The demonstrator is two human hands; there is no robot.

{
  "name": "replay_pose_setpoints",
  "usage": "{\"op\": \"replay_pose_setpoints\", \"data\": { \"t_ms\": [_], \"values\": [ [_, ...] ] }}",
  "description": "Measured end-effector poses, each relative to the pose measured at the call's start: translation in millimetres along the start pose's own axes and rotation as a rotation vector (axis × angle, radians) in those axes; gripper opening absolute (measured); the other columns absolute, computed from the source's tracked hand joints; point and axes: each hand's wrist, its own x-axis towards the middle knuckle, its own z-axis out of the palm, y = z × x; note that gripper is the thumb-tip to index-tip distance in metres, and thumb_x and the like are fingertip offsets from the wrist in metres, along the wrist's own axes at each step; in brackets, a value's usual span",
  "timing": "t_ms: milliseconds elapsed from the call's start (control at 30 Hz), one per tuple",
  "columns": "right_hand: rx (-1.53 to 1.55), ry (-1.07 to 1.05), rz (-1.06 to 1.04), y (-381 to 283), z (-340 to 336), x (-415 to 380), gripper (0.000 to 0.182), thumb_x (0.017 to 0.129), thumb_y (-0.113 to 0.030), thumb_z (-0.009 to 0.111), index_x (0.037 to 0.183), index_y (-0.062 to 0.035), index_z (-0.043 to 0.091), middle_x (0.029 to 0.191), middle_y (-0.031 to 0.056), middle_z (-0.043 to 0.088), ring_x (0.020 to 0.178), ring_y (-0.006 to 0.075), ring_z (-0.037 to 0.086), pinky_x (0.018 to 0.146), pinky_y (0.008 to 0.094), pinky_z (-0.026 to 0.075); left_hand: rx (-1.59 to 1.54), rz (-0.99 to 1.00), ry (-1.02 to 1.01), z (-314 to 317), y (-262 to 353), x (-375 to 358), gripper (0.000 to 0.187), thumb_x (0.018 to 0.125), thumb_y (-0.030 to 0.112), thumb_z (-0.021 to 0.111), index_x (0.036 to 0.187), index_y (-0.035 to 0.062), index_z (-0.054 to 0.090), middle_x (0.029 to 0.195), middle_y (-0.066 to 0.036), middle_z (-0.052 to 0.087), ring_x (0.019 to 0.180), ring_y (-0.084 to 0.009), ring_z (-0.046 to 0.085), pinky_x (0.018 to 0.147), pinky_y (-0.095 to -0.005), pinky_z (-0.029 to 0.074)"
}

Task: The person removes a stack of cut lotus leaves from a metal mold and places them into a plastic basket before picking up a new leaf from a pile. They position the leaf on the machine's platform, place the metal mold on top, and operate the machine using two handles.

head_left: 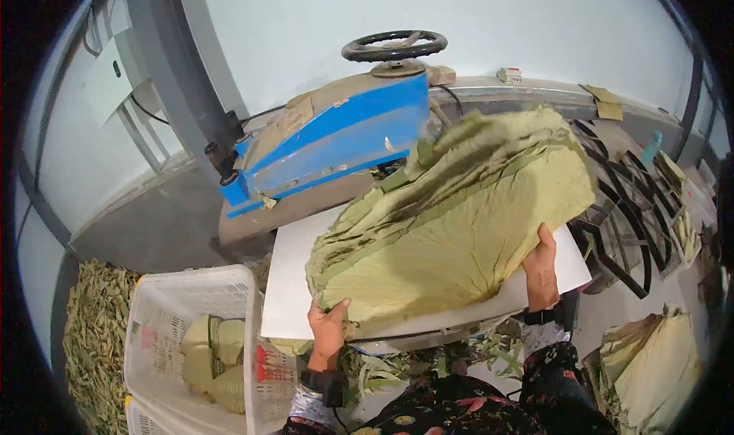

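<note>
A thick stack of large, dried, yellow-green leaves (451,244) is held tilted over a white board (287,282). My left hand (327,329) grips the stack's near left edge, thumb on top and fingers underneath. At the near right edge, my right hand (540,267) is closed round the same stack, its fingers mostly hidden below. The far edges of the leaves are layered and crumpled. Behind them stands a blue machine (336,141) with a black handwheel (394,47) on top.
A white plastic crate (191,282) with cut leaf pieces (218,355) stands at left, beside a heap of leaf scraps (99,343). Black metal frames (623,213) lie at right. Another leaf stack (650,370) is at lower right. A grey post (172,60) rises behind the crate.
</note>
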Motion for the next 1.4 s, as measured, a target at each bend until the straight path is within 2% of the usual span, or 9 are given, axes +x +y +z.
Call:
{"op": "replay_pose_setpoints", "data": {
  "t_ms": [400,467,500,633,667,867,1133,1267,1400],
  "values": [
    [0.077,-0.114,0.035,-32.8,-27.5,-21.7,0.047,0.082,-0.021,0.063,0.125,-0.0077,0.05,0.12,0.0076,0.056,0.11,0.0284,0.052,0.097,0.0441,0.04,-0.055,-0.044,-0.164,-11.7,-25.5,23.7,0.037,0.077,-0.01,0.053,0.113,-0.002,0.052,0.104,-0.004,0.061,0.092,-0.0133,0.056,0.082,-0.027,0.045],
    [0.095,-0.187,0.075,-27.1,-35.7,-25.6,0.045,0.082,-0.017,0.063,0.123,-0.0064,0.05,0.119,0.008,0.056,0.109,0.0278,0.052,0.095,0.0412,0.042,0.408,0.301,-0.386,-30.6,-66.2,34.0,0.034,0.077,-0.01,0.053,0.11,-0.0024,0.055,0.103,-0.004,0.062,0.091,-0.0123,0.056,0.081,-0.026,0.045],
    [-0.097,0.168,0.001,-22.5,16.6,-35.1,0.039,0.085,-0.015,0.058,0.122,-0.0044,0.05,0.12,0.0089,0.054,0.109,0.0273,0.052,0.094,0.0399,0.043,0.014,-0.064,-0.191,-10.9,-47.2,29.3,0.027,0.08,-0.006,0.056,0.106,-0.0019,0.057,0.1,-0.003,0.062,0.089,-0.0112,0.056,0.081,-0.0258,0.045],
    [-0.412,0.04,-0.201,-27.2,9.1,-33.0,0.042,0.089,-0.016,0.052,0.128,-0.0037,0.043,0.126,0.0117,0.049,0.112,0.0271,0.05,0.095,0.0397,0.043,0.286,0.184,-0.214,-4.4,-3.6,25.5,0.025,0.08,-0.003,0.06,0.105,-0.0003,0.058,0.1,-0.004,0.064,0.089,-0.011,0.056,0.08,-0.026,0.045],
    [-0.089,0.126,-0.082,-33.5,17.1,-36.6,0.046,0.088,-0.018,0.054,0.13,-0.0038,0.04,0.127,0.012,0.049,0.112,0.0271,0.051,0.096,0.0393,0.042,0.132,-0.071,-0.168,-12.2,4.9,29.5,0.026,0.08,-0.003,0.061,0.106,-0.0009,0.059,0.102,-0.006,0.064,0.087,-0.012,0.058,0.08,-0.0264,0.046],
    [-0.547,0.221,-0.043,-31.7,78.9,-77.2,0.056,0.084,-0.024,0.058,0.129,0.0032,0.039,0.123,0.0154,0.052,0.11,0.0277,0.054,0.094,0.0387,0.044,-0.099,-0.332,-0.231,-21.4,66.7,59.4,0.029,0.08,0.005,0.062,0.108,-0.0035,0.058,0.101,-0.009,0.063,0.083,-0.0167,0.061,0.076,-0.0293,0.048],
    [-0.934,0.301,0.182,16.7,33.2,-78.2,0.044,0.079,-0.015,0.063,0.116,0.0052,0.05,0.105,0.0118,0.059,0.092,0.0221,0.058,0.081,0.0334,0.046,0.366,-0.703,-0.392,-57.7,14.9,124.9,0.033,0.082,0.023,0.066,0.099,-0.0051,0.06,0.088,-0.01,0.064,0.075,-0.0186,0.062,0.063,-0.0332,0.049],
    [-1.063,0.268,0.104,37.9,13.1,-68.6,0.043,0.079,-0.015,0.063,0.114,0.0065,0.051,0.103,0.0106,0.061,0.09,0.0203,0.058,0.081,0.0314,0.045,0.65,-0.569,-0.493,-55.8,18.6,156.1,0.031,0.081,0.025,0.064,0.092,-0.0033,0.06,0.082,-0.01,0.064,0.07,-0.0236,0.062,0.06,-0.0381,0.049],
    [-1.262,0.367,0.077,46.4,18.1,-70.2,0.037,0.081,-0.015,0.062,0.111,0.0068,0.055,0.1,0.0111,0.063,0.088,0.0185,0.06,0.078,0.0317,0.047,1.555,0.56,-0.294,-5.6,39.6,120.7,0.045,0.075,0.027,0.067,0.107,-0.0022,0.056,0.107,-0.021,0.057,0.095,-0.039,0.055,0.082,-0.0477,0.044]
  ]
}}
